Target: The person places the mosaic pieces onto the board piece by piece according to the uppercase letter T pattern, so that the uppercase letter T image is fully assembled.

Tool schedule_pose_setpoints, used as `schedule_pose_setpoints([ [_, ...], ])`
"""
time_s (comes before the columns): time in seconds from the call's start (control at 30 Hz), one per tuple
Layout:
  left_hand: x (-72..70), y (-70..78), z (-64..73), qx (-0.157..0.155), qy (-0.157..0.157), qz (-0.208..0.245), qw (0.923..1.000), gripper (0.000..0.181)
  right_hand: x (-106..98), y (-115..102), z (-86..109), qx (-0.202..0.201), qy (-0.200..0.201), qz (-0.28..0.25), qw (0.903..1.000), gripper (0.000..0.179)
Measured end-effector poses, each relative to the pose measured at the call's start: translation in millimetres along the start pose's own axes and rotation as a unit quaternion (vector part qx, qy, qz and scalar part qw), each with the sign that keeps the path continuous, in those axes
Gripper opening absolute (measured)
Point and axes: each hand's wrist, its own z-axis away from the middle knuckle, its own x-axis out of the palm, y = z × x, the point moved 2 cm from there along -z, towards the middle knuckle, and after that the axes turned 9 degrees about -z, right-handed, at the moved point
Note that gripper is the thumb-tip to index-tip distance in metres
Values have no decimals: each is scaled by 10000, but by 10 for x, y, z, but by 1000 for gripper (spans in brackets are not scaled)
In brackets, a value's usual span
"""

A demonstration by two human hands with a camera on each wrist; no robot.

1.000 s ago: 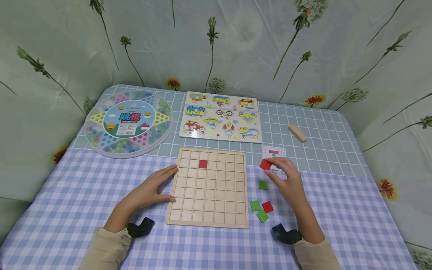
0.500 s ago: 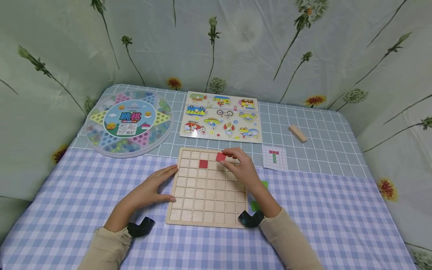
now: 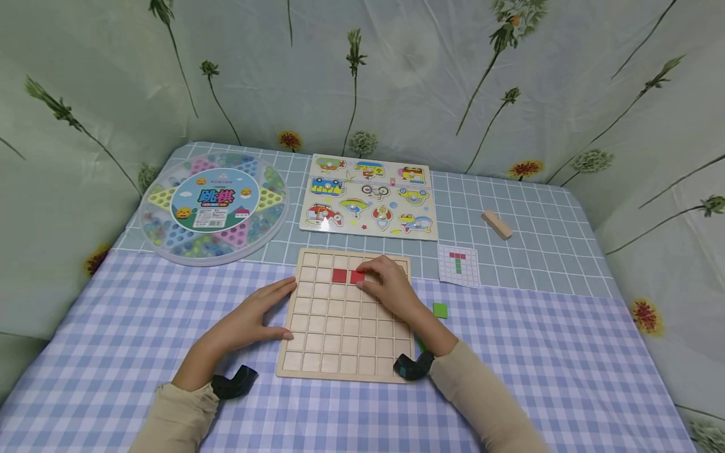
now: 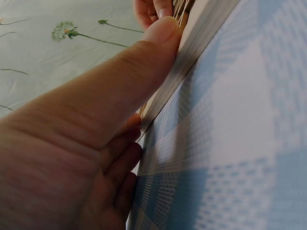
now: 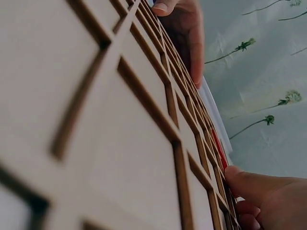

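A wooden grid board (image 3: 334,327) lies flat on the checked cloth. One red square tile (image 3: 339,275) sits in a cell of its second row. Just right of it, my right hand (image 3: 393,292) pinches another red tile (image 3: 357,277) between thumb and fingers, at the neighbouring cell; whether it is fully seated cannot be told. My left hand (image 3: 249,321) rests along the board's left side, thumb and fingers apart and touching the edge. In the left wrist view the thumb (image 4: 105,91) lies against the board's side. A strip of red (image 5: 219,148) shows by the right thumb in the right wrist view.
Right of the board lie a green tile (image 3: 440,310) and a printed card (image 3: 458,265) with a red and green T; my right forearm covers other tiles. Behind stand a picture puzzle (image 3: 368,198), a round marble game box (image 3: 215,207) and a small wooden block (image 3: 497,224).
My right hand has carried a red tile leftward from beside the card, over the board, and down next to the first red tile. The left hand has stayed put.
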Motion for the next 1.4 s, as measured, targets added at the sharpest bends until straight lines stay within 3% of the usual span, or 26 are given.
schedule_pose_setpoints([
  [0.3,-2,3,8,-14,-17,18,10000,91,25,-25,-10,50,-28,298,9995,24],
  [0.5,-3,-2,14,-50,-29,19,10000,91,-33,-26,23,389,-371,-192,9984,42],
  [0.63,-1,2,10,-55,-38,36,10000,91,-180,-83,91,425,-350,-639,9964,50],
  [1.07,-12,6,4,-8,-13,22,10000,91,-809,-182,654,362,303,-906,9948,58],
  [1.4,-2,0,-4,-18,-20,14,10000,91,-958,-315,1052,740,293,-614,9949,58],
])
